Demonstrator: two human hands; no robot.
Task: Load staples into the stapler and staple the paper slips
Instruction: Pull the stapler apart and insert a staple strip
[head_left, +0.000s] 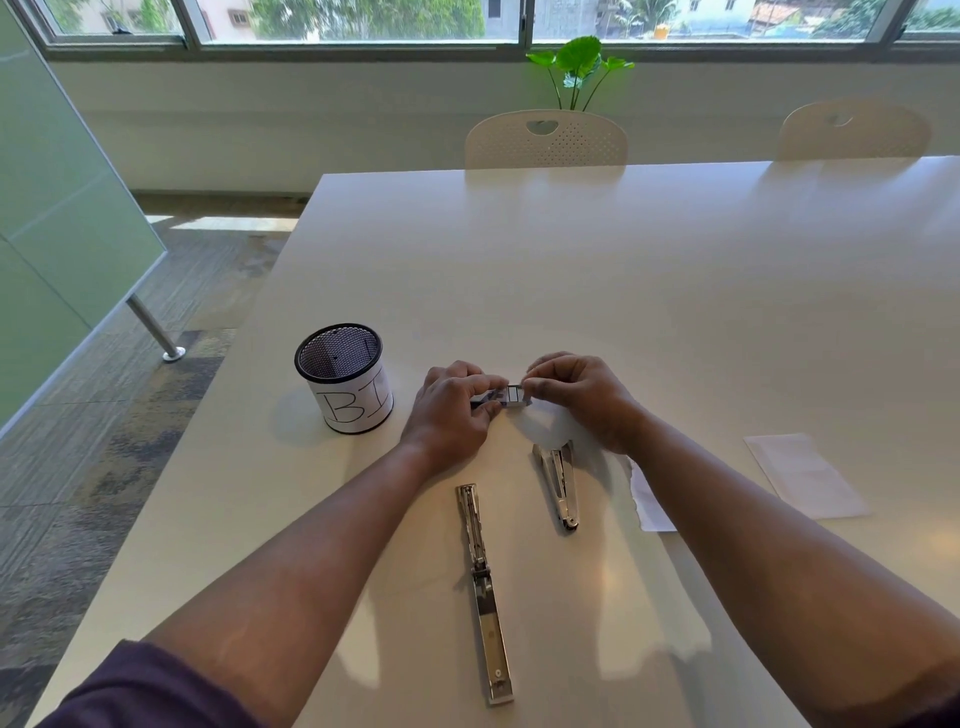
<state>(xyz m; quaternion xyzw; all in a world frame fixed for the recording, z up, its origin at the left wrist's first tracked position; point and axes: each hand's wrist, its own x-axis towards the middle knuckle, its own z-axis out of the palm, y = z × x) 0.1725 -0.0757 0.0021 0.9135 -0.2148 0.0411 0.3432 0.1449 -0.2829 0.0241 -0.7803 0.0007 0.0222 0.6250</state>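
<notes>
Both hands meet over the middle of the white table (649, 270). My left hand (451, 410) grips a small dark staple box (511, 396) between thumb and fingers. My right hand (576, 392) pinches the box's pale inner end. A metal stapler (484, 592) lies swung fully open in a straight line near the front edge. A second stapler (558, 478) lies shut just beyond it, under my right wrist. One torn paper slip (647, 501) shows beneath my right forearm, and another slip (805, 475) lies to the right.
A black mesh cup (344, 376) with a paper label reading "BI" stands left of my hands. Two white chairs (545, 140) are pushed in at the table's far side, with a green plant (579, 67) by the window. The table's left edge drops to the carpeted floor.
</notes>
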